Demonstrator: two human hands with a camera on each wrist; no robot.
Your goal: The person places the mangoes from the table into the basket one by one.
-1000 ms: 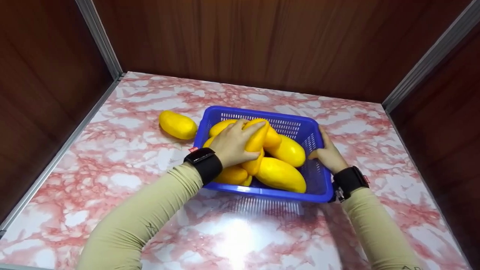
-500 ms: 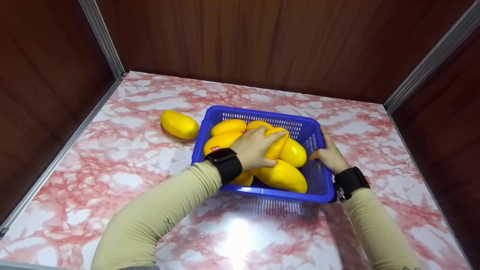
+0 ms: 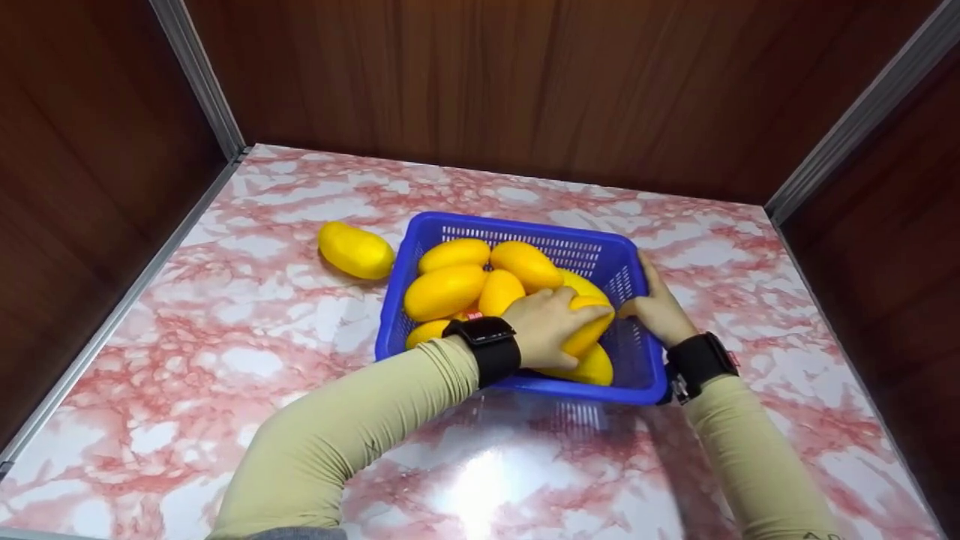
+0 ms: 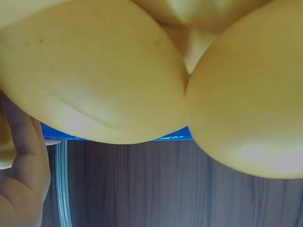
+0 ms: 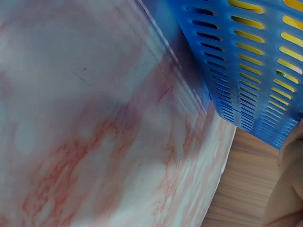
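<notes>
A blue perforated basket (image 3: 634,393) stands on the table with several yellow mangoes (image 3: 447,291) in it. Inside its right half, my left hand (image 3: 541,326) grips a mango (image 3: 588,328), which lies over other mangoes, one of them a brighter yellow mango (image 3: 596,369). Two mangoes fill much of the left wrist view, with part of a hand (image 4: 28,175) at the left edge. My right hand (image 3: 661,309) holds the basket's right rim, thumb inside and fingers outside. In the right wrist view, yellow shows through the slots of the basket wall (image 5: 236,61).
One yellow mango (image 3: 355,250) lies on the table just left of the basket. The marbled red-and-white tabletop (image 3: 247,367) is bounded by brown wood-grain panels (image 3: 480,90) at the back and both sides. Metal posts (image 3: 199,75) stand at the back corners.
My left hand has moved right and toward me across the basket, carrying the mango, and uncovered the mangoes on the left. My right hand and the basket have stayed in place.
</notes>
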